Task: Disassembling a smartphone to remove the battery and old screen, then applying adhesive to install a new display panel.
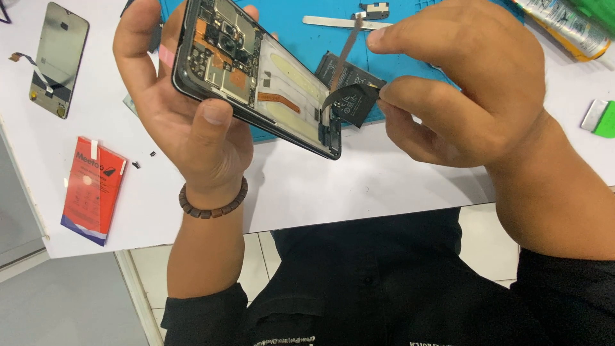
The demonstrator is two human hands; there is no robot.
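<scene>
Phone: opened phone [256,77], back off, tilted above the table's near edge.
Left hand: left hand [186,109] wraps the phone's frame, thumb on its edge.
Right hand: right hand [461,90] pinches a dark flex strip [343,96] at the phone's lower end.
Around: black battery [346,80] and metal pry tool [343,22] on the blue mat [307,38]; detached screen [57,57] and red packet [93,189] to the left.
Surface: white table [359,186], tiled floor below.

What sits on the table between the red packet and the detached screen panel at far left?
Nothing: in the head view the stretch of white table between the red packet and the detached screen panel is bare. Small dark bits lie off to the packet's right.
</scene>
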